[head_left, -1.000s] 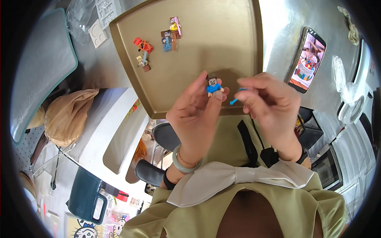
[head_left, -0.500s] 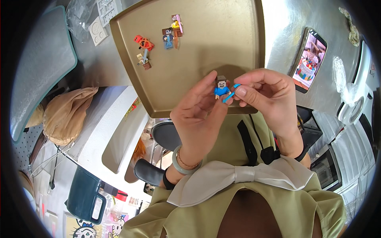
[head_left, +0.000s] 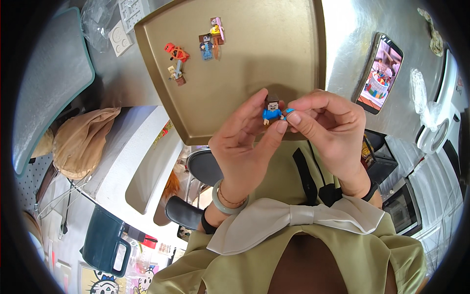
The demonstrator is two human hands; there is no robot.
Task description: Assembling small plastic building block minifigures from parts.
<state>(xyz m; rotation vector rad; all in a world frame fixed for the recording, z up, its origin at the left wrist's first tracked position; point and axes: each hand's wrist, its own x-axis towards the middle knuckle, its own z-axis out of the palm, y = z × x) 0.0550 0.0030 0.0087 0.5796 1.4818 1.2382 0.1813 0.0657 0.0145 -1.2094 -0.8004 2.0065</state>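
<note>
Between the thumb and fingers of my left hand (head_left: 245, 142) is a blocky toy minifigure (head_left: 272, 111) with a brown-haired square head and a blue shirt. My right hand (head_left: 328, 127) pinches a small bright blue toy piece (head_left: 289, 111) at the figure's hand, on its right side. Most of that piece is hidden by my fingers and thumb. Both hands are over the near edge of a gold-brown baking tray (head_left: 259, 63). Toward the tray's far left lie several other minifigures: a red one (head_left: 176, 51), a tan one (head_left: 176, 73), a dark blue one (head_left: 206, 46) and a yellow one (head_left: 216, 29).
A phone (head_left: 379, 73) showing a decorated cake lies right of the tray on the steel table (head_left: 345, 49). White molds (head_left: 120, 38) and clear plastic wrap (head_left: 98, 24) are at the far left. A black stool (head_left: 203, 166) stands below the table's edge, near a dark teal pitcher (head_left: 102, 237).
The blue piece, which stuck out below my right fingertips, is now mostly covered by them and sits against the minifigure's hand. My right hand has shifted slightly toward the figure.
</note>
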